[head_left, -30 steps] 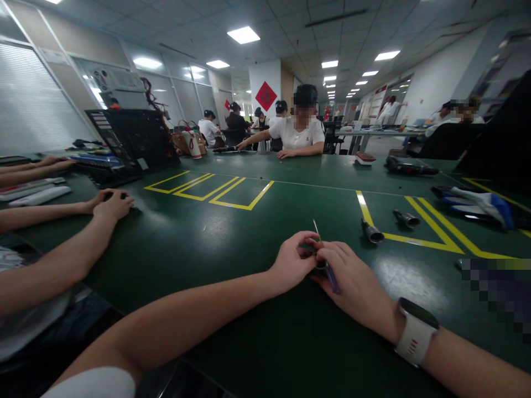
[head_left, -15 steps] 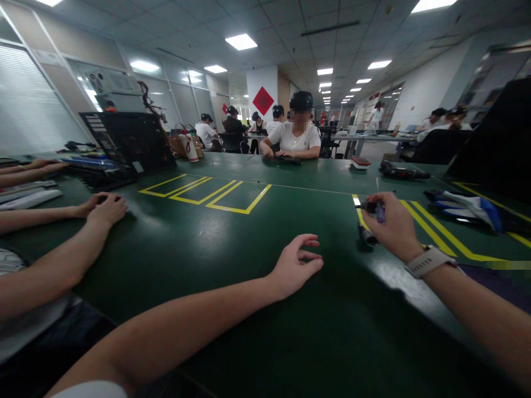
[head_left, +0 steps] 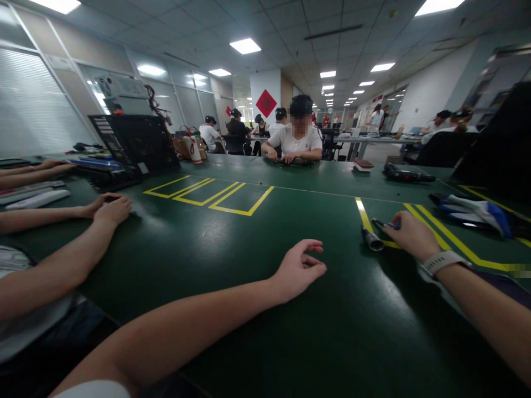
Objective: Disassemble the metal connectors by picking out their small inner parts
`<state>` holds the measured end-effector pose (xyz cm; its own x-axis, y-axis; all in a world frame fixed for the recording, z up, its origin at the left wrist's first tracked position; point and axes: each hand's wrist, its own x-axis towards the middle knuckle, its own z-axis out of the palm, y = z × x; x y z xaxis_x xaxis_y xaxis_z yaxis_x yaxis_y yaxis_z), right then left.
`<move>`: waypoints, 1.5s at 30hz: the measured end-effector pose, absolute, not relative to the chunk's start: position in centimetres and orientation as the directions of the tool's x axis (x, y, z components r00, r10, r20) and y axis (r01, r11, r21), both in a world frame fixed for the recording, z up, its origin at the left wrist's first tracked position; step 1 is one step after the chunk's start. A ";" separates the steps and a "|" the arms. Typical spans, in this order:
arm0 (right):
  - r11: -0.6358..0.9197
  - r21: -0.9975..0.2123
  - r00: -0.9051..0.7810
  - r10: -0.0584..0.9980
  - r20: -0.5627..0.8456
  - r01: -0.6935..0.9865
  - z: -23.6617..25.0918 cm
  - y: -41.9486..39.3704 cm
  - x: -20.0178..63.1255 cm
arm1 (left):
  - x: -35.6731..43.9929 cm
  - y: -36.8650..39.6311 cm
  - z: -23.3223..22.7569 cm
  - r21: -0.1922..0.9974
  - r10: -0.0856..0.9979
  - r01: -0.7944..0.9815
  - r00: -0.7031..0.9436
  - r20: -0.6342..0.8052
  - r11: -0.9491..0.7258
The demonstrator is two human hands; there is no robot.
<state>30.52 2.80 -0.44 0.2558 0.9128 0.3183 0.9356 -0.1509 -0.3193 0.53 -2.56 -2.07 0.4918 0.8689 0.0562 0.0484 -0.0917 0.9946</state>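
My right hand, with a pale watch at the wrist, pinches a small purple-and-metal tool low over the table. Its exact kind is hard to make out, as the fingers cover much of it. Just left of that hand, a dark metal cylindrical piece with a round end lies against the yellow tape. My left hand rests on the green tabletop, fingers apart and slightly curled, with nothing in it.
Yellow tape marks rectangles on the table. Blue-and-white tools lie at right, with a black power tool and a small red-and-white box farther back. A co-worker's hands are at left; another person sits opposite.
My right hand has moved a little right and lowered with the small tool, from over the cylindrical piece to beside it. My left hand stays in the same pose.
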 end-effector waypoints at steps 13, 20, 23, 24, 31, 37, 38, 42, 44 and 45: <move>-0.349 -0.316 0.418 0.889 0.186 0.882 0.6 4.5 33.4 | 0.6 -2.6 -2.0 0.994 0.875 0.071 0.482 0.041 -0.086; -0.367 -0.329 0.432 0.889 0.151 0.870 1.0 4.1 33.4 | 0.6 -2.8 -1.5 0.990 0.874 0.111 0.486 0.017 -0.082; -0.359 -0.343 0.430 0.888 0.160 0.868 2.3 3.7 33.1 | 0.7 -2.7 -1.7 0.990 0.870 0.113 0.492 0.021 -0.088; -0.347 -0.354 0.424 0.890 0.167 0.868 2.9 3.6 32.9 | 0.7 -2.7 -1.7 0.990 0.868 0.112 0.496 0.023 -0.090; -0.104 -0.636 0.235 0.964 0.124 0.764 4.1 1.7 26.0 | 0.7 -2.5 -1.9 0.985 0.864 0.122 0.501 0.046 -0.124; 0.097 -0.842 0.010 0.993 0.120 0.531 0.2 -2.2 16.6 | 0.2 -2.3 -1.8 0.954 0.881 0.161 0.447 0.157 -0.252; 0.114 -0.853 0.000 0.991 0.132 0.509 -0.4 -2.6 15.6 | -0.1 -2.2 -1.7 0.937 0.871 0.180 0.452 0.192 -0.300; 0.141 -0.885 0.004 0.987 0.159 0.444 -1.8 -3.6 13.8 | -0.8 -1.7 -1.7 0.846 0.825 0.284 0.495 0.274 -0.451; 0.144 -0.899 -0.006 0.988 0.156 0.414 -2.3 -3.9 13.7 | -0.9 -1.3 -1.9 0.825 0.809 0.306 0.520 0.274 -0.476; 0.146 -0.905 -0.013 0.988 0.154 0.400 -2.5 -4.0 13.7 | -0.9 -1.1 -2.1 0.821 0.802 0.306 0.531 0.272 -0.481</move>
